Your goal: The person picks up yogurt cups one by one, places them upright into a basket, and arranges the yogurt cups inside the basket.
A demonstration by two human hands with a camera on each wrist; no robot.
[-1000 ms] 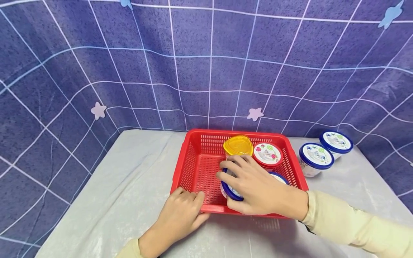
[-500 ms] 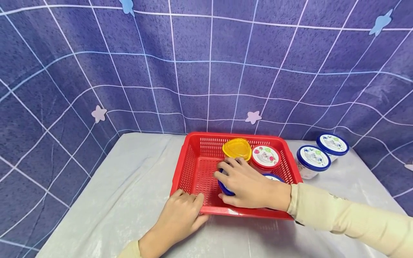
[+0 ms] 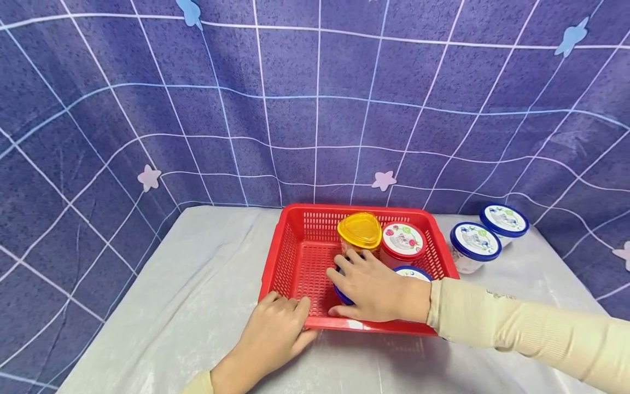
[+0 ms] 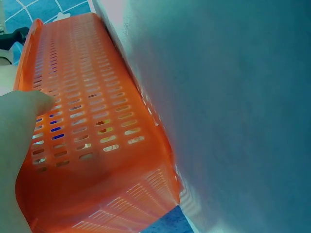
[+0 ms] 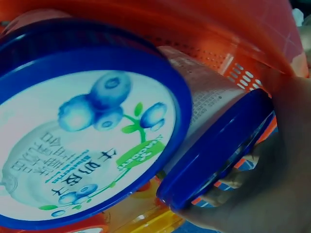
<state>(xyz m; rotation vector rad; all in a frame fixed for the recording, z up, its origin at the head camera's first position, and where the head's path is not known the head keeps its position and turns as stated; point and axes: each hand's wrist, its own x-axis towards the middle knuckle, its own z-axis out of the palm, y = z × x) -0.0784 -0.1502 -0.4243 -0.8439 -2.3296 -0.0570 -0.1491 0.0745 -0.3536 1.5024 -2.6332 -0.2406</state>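
Note:
My left hand (image 3: 275, 328) grips the front left rim of a red plastic basket (image 3: 325, 322), thumb low against its outer wall. Inside the basket, my right hand (image 3: 376, 290) spreads over a blue-lidded tub (image 5: 218, 150) and holds it by the lid; in the head view the hand hides most of this tub. Right beside it stands another blue-lidded tub (image 5: 92, 141) with blueberries on its label, partly under my wrist in the head view. Behind these are a yellow-lidded container (image 3: 361, 230) and a red-lidded tub (image 3: 403, 241) with a berry label.
Outside the basket's right side, two more blue-lidded tubs stand on the table, one nearer (image 3: 476, 242) and one farther back (image 3: 504, 219). A pale cloth (image 3: 197, 284) covers the table. A purple-blue curtain (image 3: 295, 120) with grid lines and stars hangs behind.
My right hand has moved lower into the basket and slightly left with the blue-lidded tub, closer to the yellow-lidded container's front. My left hand stays on the rim. The head view shifts slightly.

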